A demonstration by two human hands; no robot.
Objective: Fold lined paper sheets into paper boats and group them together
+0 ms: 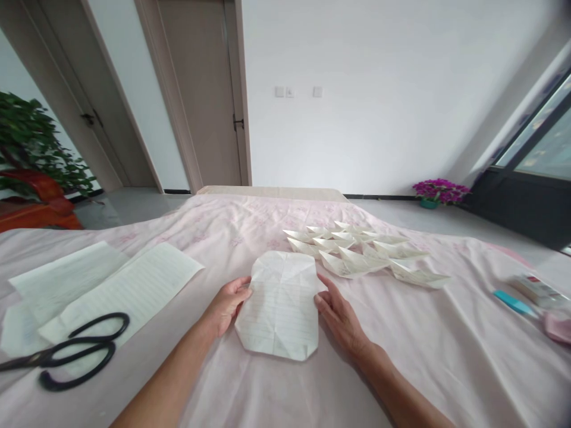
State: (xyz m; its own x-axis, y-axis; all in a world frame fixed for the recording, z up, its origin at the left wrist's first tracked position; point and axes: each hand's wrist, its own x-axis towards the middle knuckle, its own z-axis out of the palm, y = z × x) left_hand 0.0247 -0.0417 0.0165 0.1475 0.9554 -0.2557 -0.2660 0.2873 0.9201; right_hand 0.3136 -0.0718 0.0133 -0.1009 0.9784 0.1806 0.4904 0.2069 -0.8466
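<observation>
A lined sheet of paper [281, 309] with creases across it and its corners folded in is held just over the cloth in front of me. My left hand [229, 304] pinches its left edge between thumb and fingers. On the opposite edge, my right hand [339, 312] grips the paper the same way, thumb on top. Beyond the sheet, to the right, several folded paper boats [352, 261] stand grouped in rows. Loose lined sheets [134, 288] lie on the left, partly overlapping, and black-handled scissors [80, 351] rest over their near end.
A pink-white floral cloth [232, 232] with wrinkles covers the surface. At the right edge lie a light blue object [513, 302], a pink item [557, 327] and a clear-looking box [539, 290]. Purple flowers [439, 190] stand on the floor near the wall.
</observation>
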